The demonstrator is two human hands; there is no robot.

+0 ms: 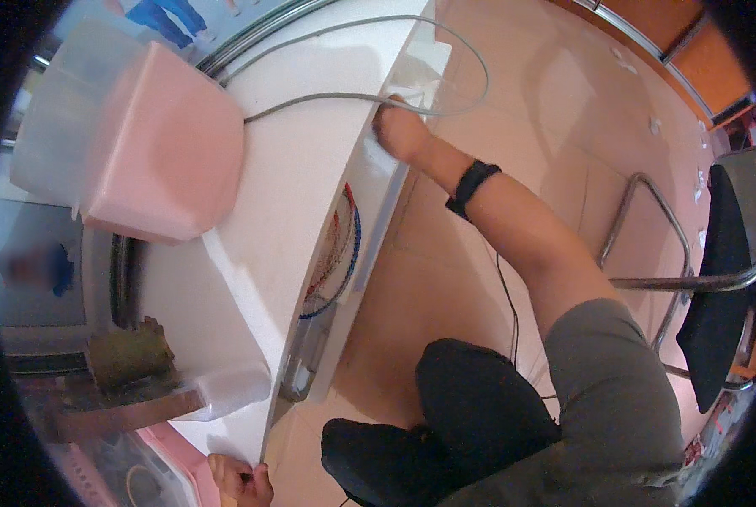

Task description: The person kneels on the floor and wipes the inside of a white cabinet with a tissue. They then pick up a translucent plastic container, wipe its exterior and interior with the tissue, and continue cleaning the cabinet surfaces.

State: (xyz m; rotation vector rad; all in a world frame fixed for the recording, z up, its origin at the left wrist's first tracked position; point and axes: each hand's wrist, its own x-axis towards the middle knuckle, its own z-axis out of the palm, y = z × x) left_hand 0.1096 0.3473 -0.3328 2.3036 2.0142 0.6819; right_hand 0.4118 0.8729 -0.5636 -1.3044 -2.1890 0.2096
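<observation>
The right hand (403, 133) seemingly reaches into the upper-centre drawer (337, 353); left hand (231, 480) curls lower left; can't tell either grip; next calls for clearing the grey cable (327, 97).

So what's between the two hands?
In the head view, a blue-and-red racket in the open drawer lies between the right hand and left hand.
</observation>
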